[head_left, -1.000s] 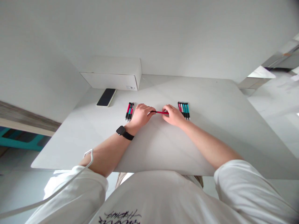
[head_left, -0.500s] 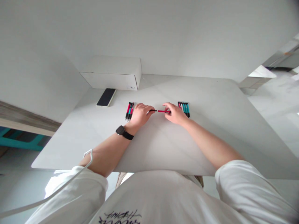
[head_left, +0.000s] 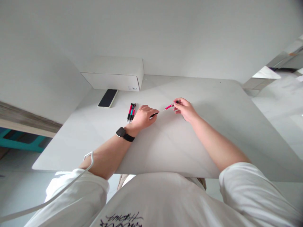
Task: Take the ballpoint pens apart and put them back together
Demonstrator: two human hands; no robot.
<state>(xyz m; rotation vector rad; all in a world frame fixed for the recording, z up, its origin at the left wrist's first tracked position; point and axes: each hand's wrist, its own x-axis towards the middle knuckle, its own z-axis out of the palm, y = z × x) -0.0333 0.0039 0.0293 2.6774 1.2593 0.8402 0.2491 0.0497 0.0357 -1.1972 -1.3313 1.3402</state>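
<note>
Here the left hand [head_left: 143, 116], fingers curled shut, is pinching a short black pen piece [head_left: 153, 114] low over the white counter [head_left: 213, 132], while the right hand [head_left: 186, 109] is gripping a slim red pen barrel [head_left: 169, 107] in closed fingertips. The parts are sitting apart, so holding both near the joint and on one axis is probably serving best. The small label [head_left: 132, 88] on the white rectangular cardboard box [head_left: 113, 74] and the black shirt print [head_left: 121, 218] are proving illegible.

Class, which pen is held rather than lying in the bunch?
The red pen pinched by the right hand; it slants alone, while the other pens lie side by side beside the left hand, which grips a black piece.
</note>
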